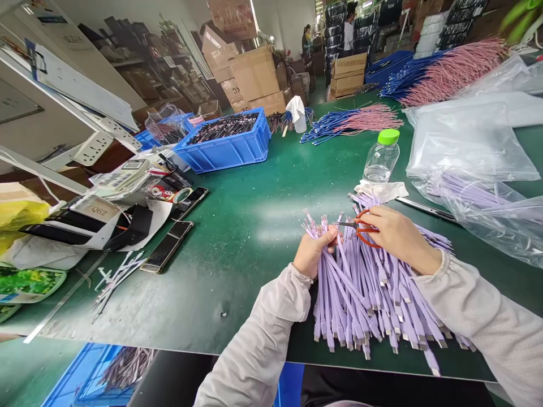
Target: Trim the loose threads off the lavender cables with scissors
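A pile of flat purple USB cables (373, 282) lies near the front edge of the table, their plugs toward me. My left hand (316, 249) is closed round a bunch of these cables near their far ends, where bare wire tips stick up. In my right hand (399, 234) is a pair of scissors (365, 228) with orange-red handles. The dark blades point left and reach the wire ends beside my left fingers. Whether the blades touch a wire I cannot tell.
Beyond the pile stands a clear jar (382, 158) with a green lid. Plastic bags (470, 135) lie at the right. A blue crate (229, 147) of dark cables sits at the back left. Two phones (167, 247) and cable scraps (116, 280) are on the left.
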A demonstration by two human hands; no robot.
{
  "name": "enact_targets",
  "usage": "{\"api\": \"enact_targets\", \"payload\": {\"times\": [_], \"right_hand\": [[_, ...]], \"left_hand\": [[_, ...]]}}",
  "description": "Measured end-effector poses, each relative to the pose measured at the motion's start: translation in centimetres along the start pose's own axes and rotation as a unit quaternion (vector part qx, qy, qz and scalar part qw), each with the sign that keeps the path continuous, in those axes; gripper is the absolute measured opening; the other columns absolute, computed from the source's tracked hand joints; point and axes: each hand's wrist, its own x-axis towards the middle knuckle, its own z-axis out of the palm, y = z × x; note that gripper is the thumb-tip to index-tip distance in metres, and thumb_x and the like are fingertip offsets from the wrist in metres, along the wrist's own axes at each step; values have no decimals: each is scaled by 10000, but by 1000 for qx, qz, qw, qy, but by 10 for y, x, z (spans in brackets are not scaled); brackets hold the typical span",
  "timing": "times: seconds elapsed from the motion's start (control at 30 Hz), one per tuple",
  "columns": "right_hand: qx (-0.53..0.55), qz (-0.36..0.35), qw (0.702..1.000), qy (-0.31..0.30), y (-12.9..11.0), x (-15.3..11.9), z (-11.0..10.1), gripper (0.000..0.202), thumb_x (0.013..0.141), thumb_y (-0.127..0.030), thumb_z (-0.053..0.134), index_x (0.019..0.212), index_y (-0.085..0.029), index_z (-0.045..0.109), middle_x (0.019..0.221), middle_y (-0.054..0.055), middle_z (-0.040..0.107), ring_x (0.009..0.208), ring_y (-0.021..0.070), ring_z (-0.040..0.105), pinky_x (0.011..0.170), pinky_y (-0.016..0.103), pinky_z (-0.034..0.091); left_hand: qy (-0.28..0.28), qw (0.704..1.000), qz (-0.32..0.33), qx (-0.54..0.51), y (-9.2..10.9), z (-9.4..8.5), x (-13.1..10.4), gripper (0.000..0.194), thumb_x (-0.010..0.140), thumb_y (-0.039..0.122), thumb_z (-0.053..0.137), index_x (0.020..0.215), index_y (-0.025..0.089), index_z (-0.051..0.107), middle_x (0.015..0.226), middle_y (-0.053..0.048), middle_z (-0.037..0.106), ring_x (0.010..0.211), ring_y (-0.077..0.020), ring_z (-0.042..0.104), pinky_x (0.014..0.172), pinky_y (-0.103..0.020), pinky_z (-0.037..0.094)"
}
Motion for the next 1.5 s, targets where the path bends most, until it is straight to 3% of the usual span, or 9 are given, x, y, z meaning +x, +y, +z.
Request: {"api": "enact_targets", "payload": {"times": [0.67, 1.37, 1.5], "right_hand": [[6, 20, 999, -31, -3, 0, 2, 218, 806, -104, 506, 951, -183, 648, 875, 46, 609, 852, 214, 601, 732, 322, 451], [0, 8, 1000, -11, -4, -1, 2, 225, 828, -121, 508, 968, -194, 667, 909, 56, 646, 869, 210, 615, 730, 313, 456], [8, 41, 999, 6, -6, -1, 0, 214, 840, -157, 490, 919, -201, 684, 889, 61, 668, 798, 208, 627, 675, 312, 447]], "left_hand": [[-12, 1000, 7, -22, 1, 1, -2, 365, 599, 354, 822, 695, 94, 585, 617, 5, 517, 553, -43, 422, 438, -148, 290], [3, 1000, 5, -13, 0, 1, -2, 379, 589, 376, 822, 711, 97, 597, 612, -6, 537, 556, -53, 436, 444, -157, 290], [0, 1000, 12, -5, -1, 0, -1, 368, 605, 377, 812, 705, 97, 596, 620, -8, 530, 559, -56, 430, 443, -161, 294]]}}
